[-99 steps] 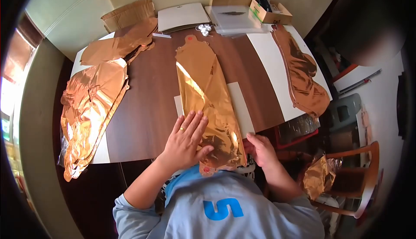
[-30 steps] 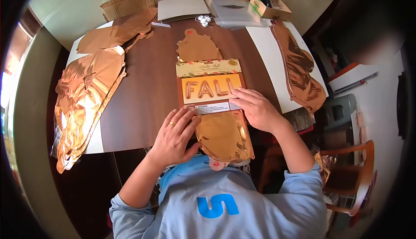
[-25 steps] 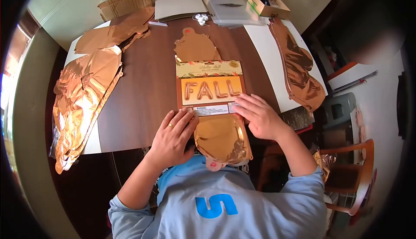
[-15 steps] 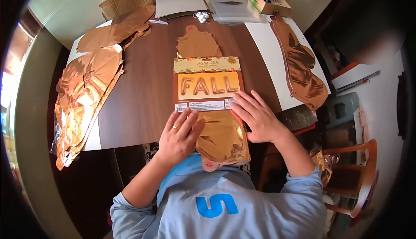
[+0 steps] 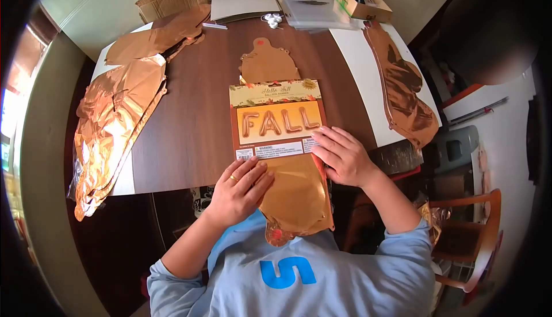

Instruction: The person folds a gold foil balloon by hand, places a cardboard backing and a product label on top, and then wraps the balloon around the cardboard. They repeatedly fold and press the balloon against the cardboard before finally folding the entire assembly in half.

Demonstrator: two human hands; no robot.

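A printed balloon banner card (image 5: pixel 278 123) showing the word FALL lies face up in front of me. Beneath it, a flat copper foil balloon (image 5: pixel 294 193) sticks out at both ends; its near end hangs past the table edge towards my shirt. The fingers of my left hand (image 5: pixel 238 193), with a ring on one, rest flat over the card's lower left corner and the foil. On the other side, my right hand (image 5: pixel 345 156) lays its stretched fingers on the card's lower right corner and the foil's right edge. Its thumb is partly hidden.
More copper foil balloons (image 5: pixel 118 116) lie along the table's left side, and another foil balloon (image 5: pixel 402 90) is on the right. At the back are a white board (image 5: pixel 244 2), white ribbon rolls (image 5: pixel 272 20) and an open box (image 5: pixel 363 5). A wooden chair (image 5: pixel 489 225) stands right.
The card and the foil balloon have slid a little towards my body. Both hands have moved slightly the same way, staying on them. The view has shifted slightly.
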